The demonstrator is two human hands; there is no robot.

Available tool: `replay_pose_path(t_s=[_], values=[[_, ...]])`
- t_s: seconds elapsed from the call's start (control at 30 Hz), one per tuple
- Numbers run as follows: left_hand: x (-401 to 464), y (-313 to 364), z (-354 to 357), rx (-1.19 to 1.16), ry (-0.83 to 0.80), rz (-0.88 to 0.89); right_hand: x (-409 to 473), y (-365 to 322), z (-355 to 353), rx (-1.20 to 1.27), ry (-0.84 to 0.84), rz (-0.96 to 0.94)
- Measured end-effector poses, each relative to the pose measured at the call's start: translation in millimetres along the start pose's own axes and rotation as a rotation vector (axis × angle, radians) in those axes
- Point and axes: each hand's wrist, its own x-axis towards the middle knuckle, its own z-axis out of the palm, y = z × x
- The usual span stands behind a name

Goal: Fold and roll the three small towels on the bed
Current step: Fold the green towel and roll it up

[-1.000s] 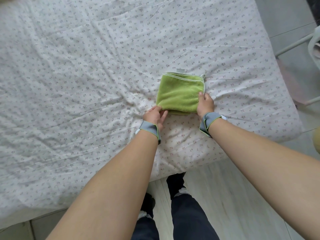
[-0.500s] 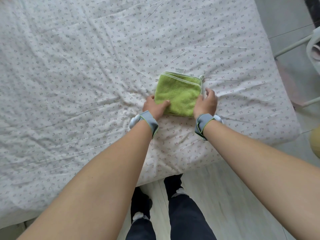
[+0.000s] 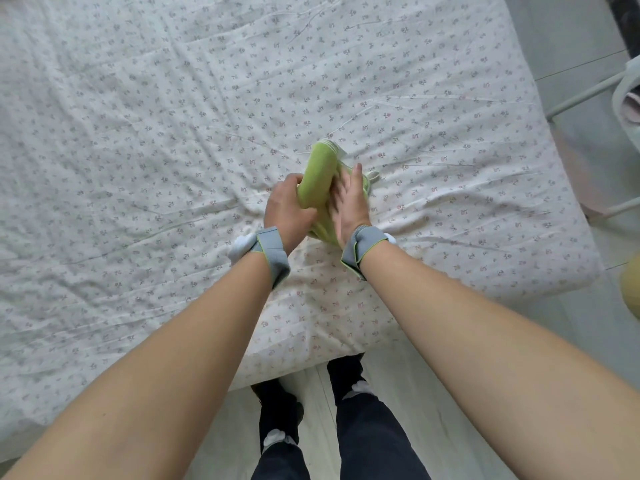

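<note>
One green towel [image 3: 318, 174] lies on the flowered bed sheet [image 3: 138, 150] near the bed's front edge. Its left side is curled up and over into a thick roll that runs away from me. My left hand [image 3: 287, 209] grips that roll from the left, fingers wrapped over it. My right hand [image 3: 349, 202] lies flat against the towel's right side, fingers spread and pointing away. A white-edged corner and a small hanging loop stick out to the right of my right hand. No other towel is in view.
The bed's front edge [image 3: 311, 362] runs just in front of my legs and feet on the pale floor. A white metal rack [image 3: 585, 95] stands at the right, beyond the bed's right edge. A yellow object [image 3: 632, 289] shows at the far right.
The towel lay flat as a folded square earlier. Now my left hand has lifted and rolled its left side rightward, and my right hand has moved onto the towel.
</note>
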Motion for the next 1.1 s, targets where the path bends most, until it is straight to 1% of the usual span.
replay_pose_path(t_s=[0.07, 0.13, 0.2, 0.27, 0.33, 0.43, 0.6, 0.67, 0.73, 0.83, 0.87, 0.93, 1.03, 1.07, 1.1], values=[[-4.9, -5.6, 2.3, 0.148, 0.02, 0.081, 0.7, 4.1, 8.6, 0.063, -0.028, 0.037], [-12.3, -11.7, 11.3, 0.278, 0.028, 0.142, 3.7, 8.7, 9.9, 0.047, -0.034, 0.085], [-22.7, -12.7, 26.4, 0.371, 0.002, 0.205, 18.0, 16.3, -4.9, -0.162, 0.035, 0.063], [-31.3, -12.9, 46.3, 0.435, -0.016, 0.262, 25.4, 13.9, -20.1, -0.369, 0.1, -0.008], [-37.8, -12.7, 65.0, 0.493, -0.019, 0.283, 32.3, 7.4, -32.4, -0.501, 0.144, -0.051], [-47.0, -16.8, 86.4, 0.566, -0.017, 0.34, 47.1, -0.7, -51.8, -0.573, 0.209, -0.071], [-54.8, -32.1, 96.0, 0.721, -0.121, 0.431, 54.7, -8.6, -69.2, -0.764, 0.291, -0.14], [-48.6, -40.7, 92.4, 0.762, -0.132, 0.453, 56.6, -7.0, -72.5, -0.811, 0.316, -0.129], [-40.0, -47.3, 88.3, 0.785, -0.124, 0.472, 56.4, -4.4, -70.9, -0.856, 0.358, -0.113], [-27.2, -50.5, 86.4, 0.763, -0.034, 0.514, 52.7, -7.6, -62.2, -0.962, 0.451, -0.065], [-23.8, -49.5, 87.0, 0.75, -0.005, 0.532, 54.1, -10.8, -58.9, -0.949, 0.454, -0.029], [-16.8, -44.1, 86.2, 0.721, 0.039, 0.578, 58.3, -18.3, -53.1, -0.871, 0.399, 0.045], [-6.4, -32.0, 75.3, 0.673, 0.073, 0.606, 63.7, -22.2, -58.2, -0.668, 0.299, 0.087], [-4.2, -26.9, 69.8, 0.604, 0.086, 0.571, 61.3, -24.1, -60.2, -0.583, 0.261, 0.078], [-2.6, -20.8, 63.8, 0.491, 0.071, 0.484, 57.4, -26.5, -61.1, -0.481, 0.215, 0.072]])
